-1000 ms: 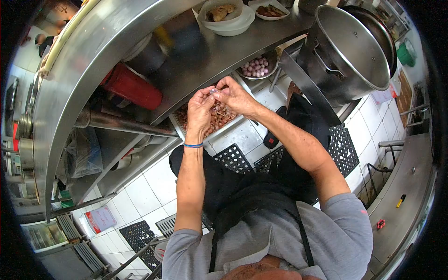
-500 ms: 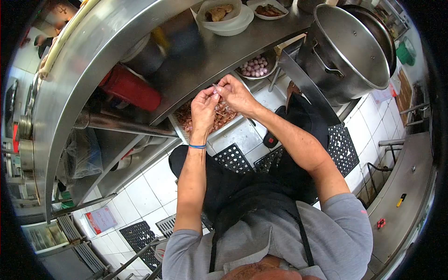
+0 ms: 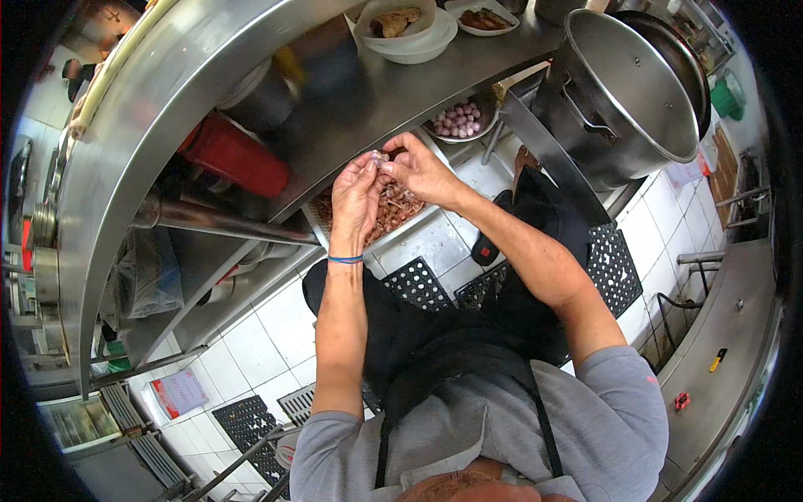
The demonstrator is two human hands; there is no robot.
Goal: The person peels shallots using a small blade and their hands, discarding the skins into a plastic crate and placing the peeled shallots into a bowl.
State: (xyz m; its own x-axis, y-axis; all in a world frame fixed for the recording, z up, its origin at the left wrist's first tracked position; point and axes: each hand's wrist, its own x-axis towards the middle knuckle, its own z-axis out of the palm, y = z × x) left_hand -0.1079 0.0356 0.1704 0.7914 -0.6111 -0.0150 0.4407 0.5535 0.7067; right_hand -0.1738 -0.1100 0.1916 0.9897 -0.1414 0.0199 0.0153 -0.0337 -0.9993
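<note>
Above a white tray [image 3: 416,222] of reddish-brown skins and small bulbs [image 3: 393,209], both my hands meet at the fingertips. My left hand [image 3: 357,191], with blue bands at the wrist, pinches a small pale purple shallot [image 3: 380,157]. From the other side, the fingers of my right hand [image 3: 412,167] close on the same shallot. Fingers partly cover it. Behind my right hand, a metal bowl [image 3: 462,139] holds several peeled purple shallots [image 3: 458,120].
A steel counter [image 3: 335,109] runs over the tray, with white bowls [image 3: 418,52] of food on it. At the right stands a large steel pot [image 3: 619,92]. A red container [image 3: 238,155] lies left, above a pipe. Black mats [image 3: 416,284] lie on tiles.
My left hand has dipped slightly right and then moved back left and up. The fingers have shifted around the shallot, which shows paler between them now.
</note>
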